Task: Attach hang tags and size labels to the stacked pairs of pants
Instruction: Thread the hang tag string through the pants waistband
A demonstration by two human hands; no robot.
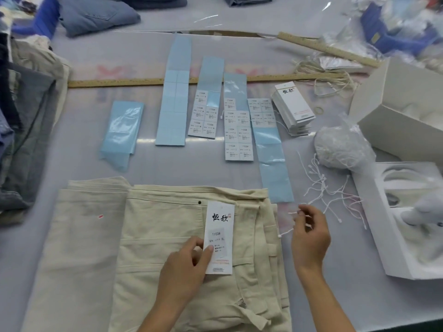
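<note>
Cream linen pants (pixel 167 248) lie stacked at the near edge of the table (pixel 167 168), and a white hang tag (pixel 219 238) with an XL size label already stuck on it rests on the top pair. The left hand (pixel 189 264) pins the tag's lower edge between thumb and fingers, while the right hand (pixel 310 233) pinches a thin white string loop (pixel 286 232) just off the waistband. It looks like the tying step: the loop probably has to go through the tag's hole and a belt loop, which calls for a fine, steady thread. Beside the right hand loose strings (pixel 330 188) lie tangled and could snag. Farther back sit label sheets (pixel 238 135) on blue backing, a pile of blank tags (pixel 293 106), a bag of strings (pixel 342 144), a wooden ruler (pixel 119 82) and white boxes (pixel 402 111).
</note>
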